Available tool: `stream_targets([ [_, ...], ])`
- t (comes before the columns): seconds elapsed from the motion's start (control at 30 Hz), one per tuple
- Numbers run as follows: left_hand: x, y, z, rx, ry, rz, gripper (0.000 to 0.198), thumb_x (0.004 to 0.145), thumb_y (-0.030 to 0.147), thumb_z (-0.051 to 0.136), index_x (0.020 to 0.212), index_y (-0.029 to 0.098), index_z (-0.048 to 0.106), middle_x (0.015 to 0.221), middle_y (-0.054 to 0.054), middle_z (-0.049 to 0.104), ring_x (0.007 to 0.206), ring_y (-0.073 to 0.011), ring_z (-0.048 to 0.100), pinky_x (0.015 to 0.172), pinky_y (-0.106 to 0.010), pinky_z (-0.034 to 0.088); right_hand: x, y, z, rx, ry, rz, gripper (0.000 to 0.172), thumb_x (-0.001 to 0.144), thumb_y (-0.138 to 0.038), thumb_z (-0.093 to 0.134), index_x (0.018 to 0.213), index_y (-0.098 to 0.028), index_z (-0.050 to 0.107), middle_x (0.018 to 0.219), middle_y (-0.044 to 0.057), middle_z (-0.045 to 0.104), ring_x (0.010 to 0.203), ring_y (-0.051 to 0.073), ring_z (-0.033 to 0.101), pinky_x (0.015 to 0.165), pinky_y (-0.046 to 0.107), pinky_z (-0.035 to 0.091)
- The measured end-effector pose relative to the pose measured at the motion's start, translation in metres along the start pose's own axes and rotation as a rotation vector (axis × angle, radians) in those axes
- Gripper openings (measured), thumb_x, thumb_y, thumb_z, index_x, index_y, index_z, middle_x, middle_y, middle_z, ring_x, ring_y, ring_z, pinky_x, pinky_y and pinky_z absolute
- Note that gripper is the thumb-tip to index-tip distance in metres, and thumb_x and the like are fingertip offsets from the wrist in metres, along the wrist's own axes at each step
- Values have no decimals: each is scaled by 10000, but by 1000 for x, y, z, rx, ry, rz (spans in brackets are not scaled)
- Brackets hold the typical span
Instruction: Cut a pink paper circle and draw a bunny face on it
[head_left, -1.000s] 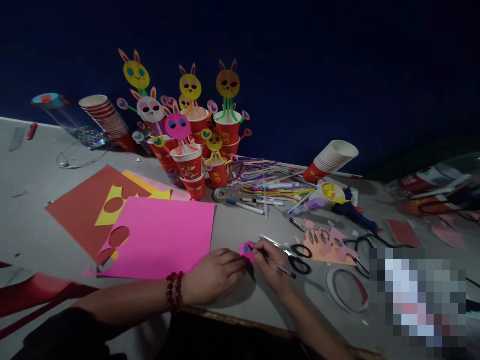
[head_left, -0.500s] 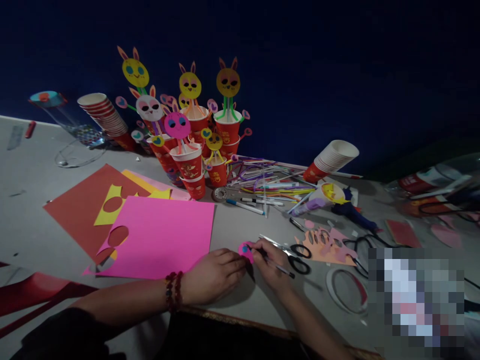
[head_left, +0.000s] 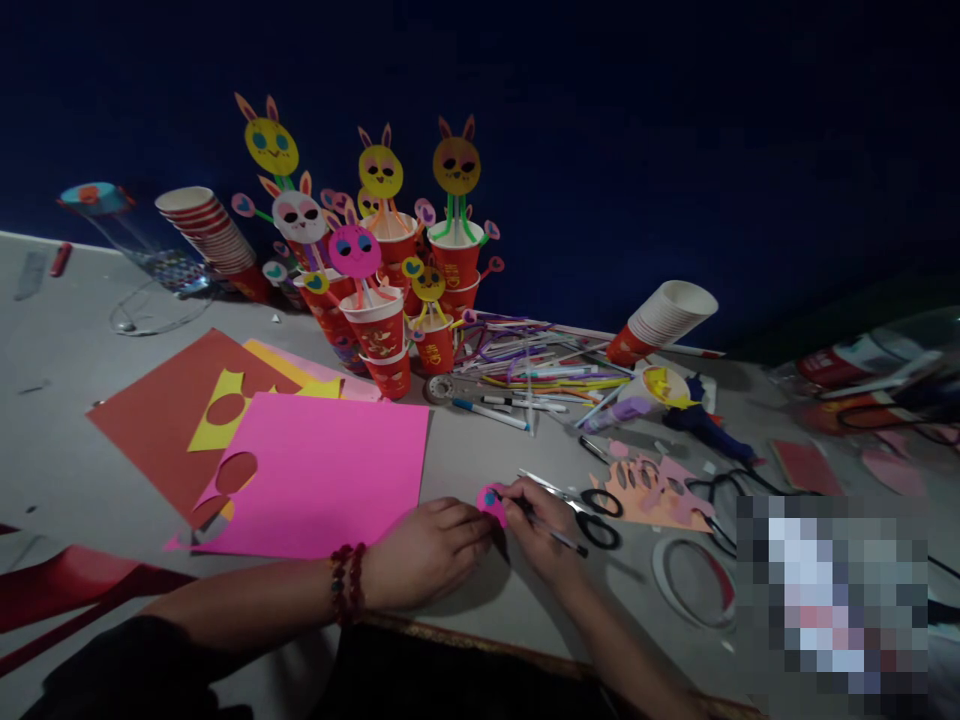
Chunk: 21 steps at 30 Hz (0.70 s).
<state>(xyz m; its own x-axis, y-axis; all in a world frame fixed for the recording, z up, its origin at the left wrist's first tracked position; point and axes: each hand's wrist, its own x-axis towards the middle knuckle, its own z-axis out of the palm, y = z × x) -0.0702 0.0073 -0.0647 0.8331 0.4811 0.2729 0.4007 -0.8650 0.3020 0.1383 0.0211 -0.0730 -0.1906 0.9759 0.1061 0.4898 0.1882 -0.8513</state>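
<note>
A small pink disc (head_left: 491, 503) with a blue mark lies on the table between my hands. My right hand (head_left: 541, 525) is closed round a dark pen (head_left: 555, 535), its tip at the disc. My left hand (head_left: 431, 552) rests on the table, its fingertips at the disc's left edge and its fingers pressed together. Scissors with black handles (head_left: 600, 518) lie just beyond my right hand. A large pink sheet (head_left: 337, 470) is left of the disc, over a brown sheet (head_left: 157, 420) and yellow scraps.
Red paper cups (head_left: 379, 335) with rabbit-faced figures stand at the back. Pipe cleaners (head_left: 540, 360) and markers (head_left: 491, 413) lie in the middle. Stacked cups (head_left: 664, 320), a white tape roll (head_left: 694, 582), a glue gun (head_left: 705, 425) and cut orange paper (head_left: 652, 490) are on the right.
</note>
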Motion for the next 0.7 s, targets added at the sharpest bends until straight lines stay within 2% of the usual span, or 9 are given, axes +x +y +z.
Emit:
stream_targets([
  [0.17, 0, 1, -1, 5, -15, -6, 195, 977, 215, 518, 1117, 128, 623, 1249, -83, 660, 1173, -237, 548, 992, -371, 455, -1, 2, 0, 5, -1, 3, 199, 902, -319, 518, 749, -233, 612, 810, 23, 736, 779, 193, 680, 685, 264, 481],
  [0.37, 0, 0, -2, 13, -11, -11, 211, 982, 216, 505, 1138, 128, 618, 1236, -91, 666, 1159, -231, 557, 982, -368, 460, -1, 2, 0, -6, -2, -5, 200, 898, -332, 531, 751, -229, 619, 786, 20, 722, 728, 183, 654, 648, 260, 463],
  [0.7, -1, 0, 2, 19, 2, -2, 210, 969, 216, 530, 1139, 130, 620, 1237, -92, 660, 1163, -223, 555, 973, -364, 470, -1, 3, 1, 13, 6, -30, 186, 899, -307, 528, 754, -229, 614, 795, 18, 732, 738, 182, 663, 669, 258, 463],
])
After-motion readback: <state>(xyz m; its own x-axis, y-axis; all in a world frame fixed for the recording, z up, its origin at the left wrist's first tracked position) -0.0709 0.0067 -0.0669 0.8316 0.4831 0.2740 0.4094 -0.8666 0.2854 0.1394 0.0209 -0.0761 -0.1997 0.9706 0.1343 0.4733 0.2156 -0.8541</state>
